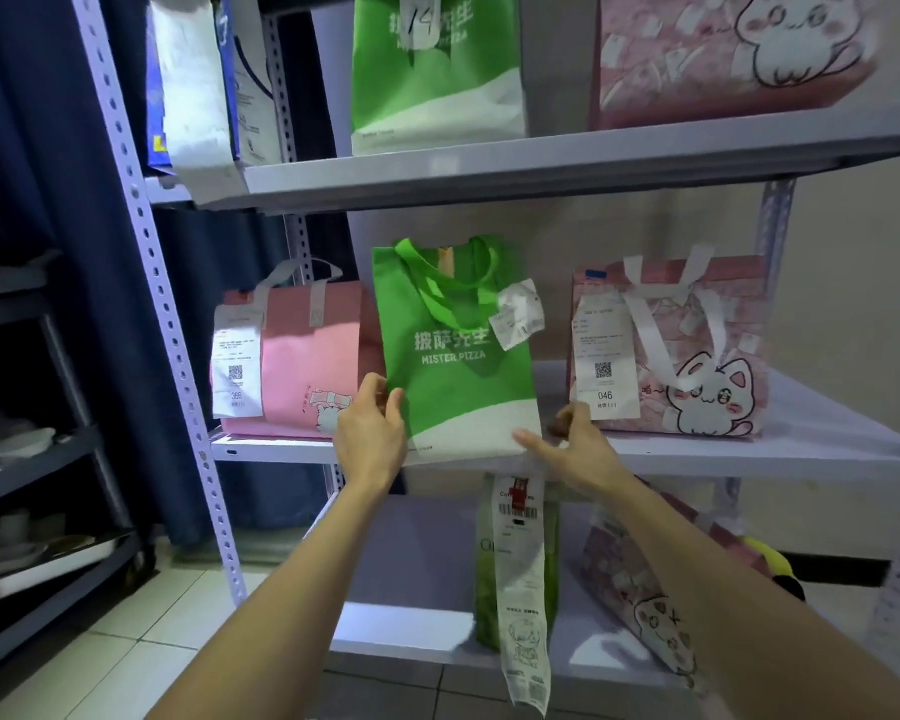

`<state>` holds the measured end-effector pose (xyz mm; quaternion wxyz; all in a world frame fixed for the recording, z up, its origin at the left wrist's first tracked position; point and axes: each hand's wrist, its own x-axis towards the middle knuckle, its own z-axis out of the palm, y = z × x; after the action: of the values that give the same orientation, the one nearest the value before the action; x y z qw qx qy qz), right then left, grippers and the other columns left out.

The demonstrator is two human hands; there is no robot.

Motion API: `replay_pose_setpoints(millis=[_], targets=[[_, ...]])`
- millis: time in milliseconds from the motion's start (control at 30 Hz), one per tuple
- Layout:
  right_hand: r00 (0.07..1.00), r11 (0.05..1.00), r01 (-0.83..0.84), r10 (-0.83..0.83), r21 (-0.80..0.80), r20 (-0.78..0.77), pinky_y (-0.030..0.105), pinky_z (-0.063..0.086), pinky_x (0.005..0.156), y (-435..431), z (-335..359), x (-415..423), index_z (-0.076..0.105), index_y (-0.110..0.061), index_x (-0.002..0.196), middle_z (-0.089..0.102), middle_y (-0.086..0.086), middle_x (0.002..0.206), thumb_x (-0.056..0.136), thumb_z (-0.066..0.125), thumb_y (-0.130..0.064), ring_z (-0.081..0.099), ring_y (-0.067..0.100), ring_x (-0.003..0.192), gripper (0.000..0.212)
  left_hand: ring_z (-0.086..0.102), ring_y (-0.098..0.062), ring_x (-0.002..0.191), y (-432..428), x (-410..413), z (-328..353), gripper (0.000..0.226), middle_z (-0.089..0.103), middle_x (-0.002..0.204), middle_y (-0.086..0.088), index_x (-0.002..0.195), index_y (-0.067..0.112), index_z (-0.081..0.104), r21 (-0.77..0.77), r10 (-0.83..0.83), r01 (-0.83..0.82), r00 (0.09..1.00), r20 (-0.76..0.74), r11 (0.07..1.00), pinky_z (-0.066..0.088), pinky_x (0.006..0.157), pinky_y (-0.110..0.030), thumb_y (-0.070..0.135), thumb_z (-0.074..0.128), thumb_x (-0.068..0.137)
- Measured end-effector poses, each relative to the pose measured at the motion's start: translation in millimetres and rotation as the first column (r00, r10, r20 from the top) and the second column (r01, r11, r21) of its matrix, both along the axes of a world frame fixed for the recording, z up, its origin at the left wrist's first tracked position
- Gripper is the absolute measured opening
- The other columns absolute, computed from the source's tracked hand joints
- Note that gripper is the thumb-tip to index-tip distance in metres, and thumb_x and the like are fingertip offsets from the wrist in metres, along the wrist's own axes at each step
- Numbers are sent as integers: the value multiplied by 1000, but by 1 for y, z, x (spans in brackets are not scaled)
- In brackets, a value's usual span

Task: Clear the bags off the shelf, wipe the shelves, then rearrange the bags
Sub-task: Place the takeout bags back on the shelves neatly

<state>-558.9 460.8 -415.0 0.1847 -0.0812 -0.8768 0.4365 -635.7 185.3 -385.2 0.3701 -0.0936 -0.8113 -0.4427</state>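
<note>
Head view: left hand (370, 428) and right hand (572, 444) pinch the green bag (458, 356) at its lower corners. Soft, likely light fabric; base corners should steady it.

Green bag (453, 356) upright at front edge of middle shelf (801, 444), between pink bag (307, 366) and cat-print bag (707, 366). Left hand (370, 433) grips its lower left edge. Right hand (572, 441) pinches its lower right corner.
</note>
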Motion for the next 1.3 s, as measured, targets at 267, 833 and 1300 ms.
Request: replay_pose_setpoints(millis=[267, 833, 1300], targets=[[968, 998, -58, 50, -28, -245, 37, 50, 103, -45, 10, 22, 50, -31, 152, 65, -6, 138, 100, 45, -73, 63, 14, 121, 66, 74, -24, 84, -16, 46, -14, 11, 78, 90, 2, 99, 22, 62, 102, -129, 132, 991, -41, 986, 61, 76, -49, 29, 68, 107], [877, 929, -365, 319, -67, -359, 38, 58, 102, -168, -97, 69, 65, -27, 143, 66, -9, 142, 111, 51, -35, 64, 14, 124, 36, 60, -35, 51, -132, 140, -145, 23, 69, 80, 6, 98, 36, 56, 203, 98, -107, 994, 53, 973, 55, 49, -49, 57, 52, 106], [977, 973, -191, 202, -131, 71, 44, 44, 72, -185, -249, 19, 55, -21, 86, 63, 4, 80, 111, 49, -28, 55, 21, 74, 26, 79, -31, 86, -158, 63, -245, 24, 77, 113, -3, 132, 31, 62, -88, 1, 59, 823, 567, 994, 64, 84, -51, 26, 51, 111]])
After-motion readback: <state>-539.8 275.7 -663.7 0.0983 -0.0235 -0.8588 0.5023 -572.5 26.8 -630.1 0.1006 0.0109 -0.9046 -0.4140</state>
